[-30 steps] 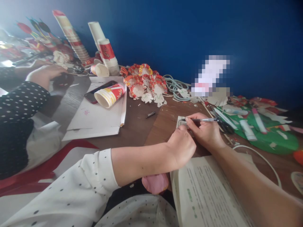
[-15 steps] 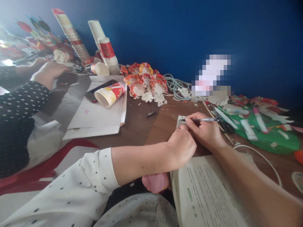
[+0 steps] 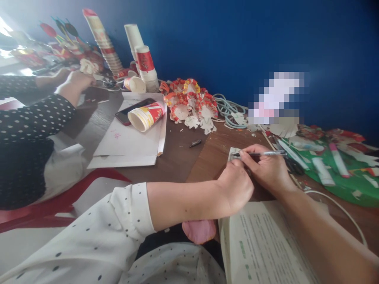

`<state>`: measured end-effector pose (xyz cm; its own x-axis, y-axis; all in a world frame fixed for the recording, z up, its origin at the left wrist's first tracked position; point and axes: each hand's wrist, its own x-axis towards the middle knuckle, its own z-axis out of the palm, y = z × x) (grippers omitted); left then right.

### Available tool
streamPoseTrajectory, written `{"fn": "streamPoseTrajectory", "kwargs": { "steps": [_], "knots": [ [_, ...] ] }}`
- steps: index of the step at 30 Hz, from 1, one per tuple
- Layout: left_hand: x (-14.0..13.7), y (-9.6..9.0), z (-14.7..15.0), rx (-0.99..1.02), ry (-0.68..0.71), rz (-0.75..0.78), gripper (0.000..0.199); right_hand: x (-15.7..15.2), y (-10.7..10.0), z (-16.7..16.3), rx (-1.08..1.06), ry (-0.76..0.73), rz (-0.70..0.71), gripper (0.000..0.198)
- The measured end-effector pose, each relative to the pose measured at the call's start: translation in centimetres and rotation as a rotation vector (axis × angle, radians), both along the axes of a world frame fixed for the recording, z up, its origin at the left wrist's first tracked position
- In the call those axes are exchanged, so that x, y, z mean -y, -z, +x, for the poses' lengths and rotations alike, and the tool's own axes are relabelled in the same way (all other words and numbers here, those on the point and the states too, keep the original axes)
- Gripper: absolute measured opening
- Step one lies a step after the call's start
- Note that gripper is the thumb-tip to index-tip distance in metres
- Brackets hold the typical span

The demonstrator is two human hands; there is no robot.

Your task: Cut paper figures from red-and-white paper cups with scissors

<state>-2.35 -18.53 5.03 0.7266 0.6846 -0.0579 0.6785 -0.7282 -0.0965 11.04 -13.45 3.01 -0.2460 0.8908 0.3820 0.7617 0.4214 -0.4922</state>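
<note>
In my right hand (image 3: pixel 268 167) I grip a slim pen (image 3: pixel 271 153), its tip at a small white piece of paper (image 3: pixel 234 151) on the brown table. My left hand (image 3: pixel 237 185) is curled closed at the near edge of that paper, with its fingertips mostly hidden. What is drawn on the paper is too small to read. Below both hands lies an open printed book (image 3: pixel 256 240), partly covered by my right forearm. A dark pen cap (image 3: pixel 195 143) rests on the table to the left of the paper.
Red-and-white paper cut-outs (image 3: pixel 189 102) and a coiled pale cord (image 3: pixel 226 108) lie along the blue wall. Markers (image 3: pixel 339 159) sit on a green sheet (image 3: pixel 361 195). Paper cups (image 3: pixel 146 116) and a phone (image 3: pixel 122 115) rest on white sheets; another person's hands (image 3: pixel 77 81) are at the left.
The view has swung slightly left, so everything appears farther right. My pen tip and both hands stay at the small paper. The other person's hands remain by the crafts.
</note>
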Motion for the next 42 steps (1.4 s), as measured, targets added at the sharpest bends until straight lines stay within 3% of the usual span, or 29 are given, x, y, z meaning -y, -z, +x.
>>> {"fn": "streamPoseTrajectory", "kwargs": {
  "steps": [7, 18, 29, 42],
  "knots": [
    [0.1, 0.7, 0.2, -0.005, -0.022, 0.058, 0.033, 0.0, -0.3, 0.0, 0.023, -0.002, -0.003, 0.019],
    [0.3, 0.1, 0.2, -0.072, -0.039, 0.056, 0.04, 0.1, -1.0, -0.2, 0.058, -0.019, -0.013, 0.021],
    [0.5, 0.6, 0.7, -0.095, -0.035, 0.015, 0.038, 0.0, -1.4, -0.4, 0.04, -0.034, -0.07, 0.02],
    [0.8, 1.2, 1.4, -0.123, -0.107, 0.086, 0.04, 0.0, -1.9, -0.7, 0.061, -0.04, -0.119, 0.021]
  ]
}}
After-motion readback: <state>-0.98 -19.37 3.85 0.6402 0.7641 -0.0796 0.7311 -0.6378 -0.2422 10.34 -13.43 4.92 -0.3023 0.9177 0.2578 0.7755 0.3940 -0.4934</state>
